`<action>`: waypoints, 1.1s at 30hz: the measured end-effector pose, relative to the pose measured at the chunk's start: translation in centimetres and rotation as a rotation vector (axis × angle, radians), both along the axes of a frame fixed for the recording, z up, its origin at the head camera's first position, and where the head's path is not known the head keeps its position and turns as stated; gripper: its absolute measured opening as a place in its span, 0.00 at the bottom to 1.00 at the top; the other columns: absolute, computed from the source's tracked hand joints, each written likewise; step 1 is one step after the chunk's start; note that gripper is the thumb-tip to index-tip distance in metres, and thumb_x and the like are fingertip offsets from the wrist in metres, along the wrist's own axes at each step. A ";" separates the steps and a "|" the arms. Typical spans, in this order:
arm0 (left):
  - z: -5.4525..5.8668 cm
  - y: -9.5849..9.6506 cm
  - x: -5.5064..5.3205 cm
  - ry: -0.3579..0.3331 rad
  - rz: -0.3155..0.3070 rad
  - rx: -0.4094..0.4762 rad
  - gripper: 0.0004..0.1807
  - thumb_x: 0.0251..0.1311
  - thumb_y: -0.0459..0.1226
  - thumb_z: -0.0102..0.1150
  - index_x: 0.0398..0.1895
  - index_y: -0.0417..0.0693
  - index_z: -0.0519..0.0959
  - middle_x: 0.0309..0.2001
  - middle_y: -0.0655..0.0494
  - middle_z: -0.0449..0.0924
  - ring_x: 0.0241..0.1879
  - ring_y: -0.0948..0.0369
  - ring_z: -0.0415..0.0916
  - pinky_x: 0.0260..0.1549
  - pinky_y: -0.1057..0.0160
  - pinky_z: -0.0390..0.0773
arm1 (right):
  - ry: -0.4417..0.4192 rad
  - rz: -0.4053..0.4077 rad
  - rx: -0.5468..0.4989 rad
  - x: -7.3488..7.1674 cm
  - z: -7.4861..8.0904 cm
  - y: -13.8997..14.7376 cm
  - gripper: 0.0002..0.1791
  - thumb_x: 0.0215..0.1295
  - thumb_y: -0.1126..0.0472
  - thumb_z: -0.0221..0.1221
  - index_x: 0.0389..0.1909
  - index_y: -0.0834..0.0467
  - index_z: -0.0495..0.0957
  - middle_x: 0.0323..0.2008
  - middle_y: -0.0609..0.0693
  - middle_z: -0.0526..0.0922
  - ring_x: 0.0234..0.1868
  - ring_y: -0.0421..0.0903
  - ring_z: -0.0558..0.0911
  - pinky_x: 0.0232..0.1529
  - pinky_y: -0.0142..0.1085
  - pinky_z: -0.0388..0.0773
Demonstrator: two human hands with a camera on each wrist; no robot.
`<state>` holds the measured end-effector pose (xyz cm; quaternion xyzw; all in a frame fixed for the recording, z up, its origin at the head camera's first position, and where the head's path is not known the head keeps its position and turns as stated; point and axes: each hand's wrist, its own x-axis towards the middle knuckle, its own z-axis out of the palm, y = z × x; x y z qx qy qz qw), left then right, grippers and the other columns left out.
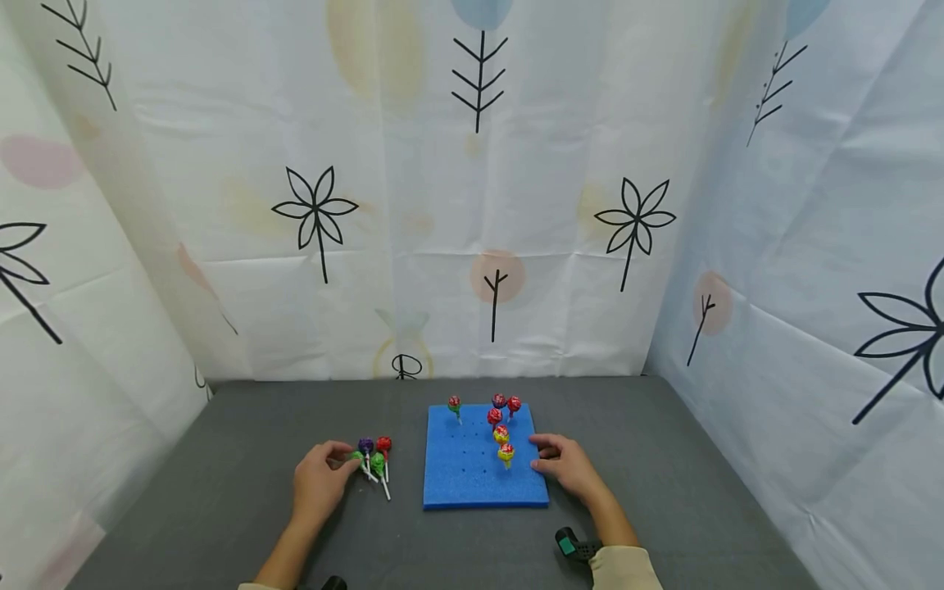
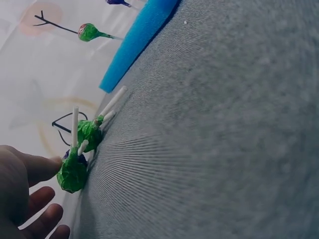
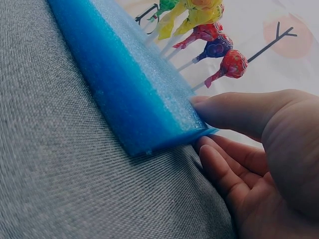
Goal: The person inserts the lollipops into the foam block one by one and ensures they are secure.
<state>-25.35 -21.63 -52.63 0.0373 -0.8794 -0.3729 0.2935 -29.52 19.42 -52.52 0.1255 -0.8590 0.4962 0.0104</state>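
My left hand (image 1: 319,485) pinches a green lollipop (image 2: 72,175) at the left side of a small loose group, thumb and index finger at its wrapped head. Beside it on the table lie another green lollipop (image 1: 378,464), a purple one (image 1: 365,445) and a red one (image 1: 383,443). A blue foam board (image 1: 448,483) with rows of small holes lies to the right of the group. My right hand (image 1: 569,464) grips the board's right edge, the thumb on top and the other fingers at its side and underside.
Several lollipops stand in the board: a red-and-green one (image 1: 454,403) at the back left, red and purple ones at the back right, two yellow ones (image 1: 506,453) down the right side. Patterned white curtains (image 1: 413,180) enclose the grey table (image 1: 243,459).
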 end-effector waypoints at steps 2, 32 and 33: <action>-0.1 0.0 0.1 -0.028 0.008 -0.007 0.10 0.46 0.32 0.76 0.31 0.44 0.84 0.30 0.53 0.80 0.28 0.56 0.78 0.32 0.55 0.74 | -0.002 -0.003 0.001 0.0 0.0 0.0 0.20 0.60 0.67 0.66 0.55 0.63 0.78 0.48 0.55 0.80 0.45 0.50 0.78 0.48 0.48 0.76; 0.7 -0.3 -0.7 -0.346 -0.011 -0.062 0.22 0.54 0.49 0.69 0.41 0.40 0.83 0.30 0.53 0.78 0.31 0.55 0.74 0.30 0.51 0.71 | -0.015 -0.009 0.003 0.1 0.2 -0.1 0.20 0.61 0.66 0.66 0.55 0.62 0.79 0.48 0.54 0.80 0.45 0.50 0.78 0.48 0.49 0.76; 0.7 -0.3 -0.7 -0.350 -0.014 -0.065 0.22 0.55 0.50 0.69 0.41 0.40 0.83 0.30 0.54 0.77 0.30 0.56 0.74 0.29 0.52 0.71 | -0.016 -0.009 0.001 0.1 0.3 -0.1 0.20 0.61 0.66 0.66 0.55 0.63 0.79 0.48 0.54 0.80 0.45 0.50 0.78 0.48 0.49 0.76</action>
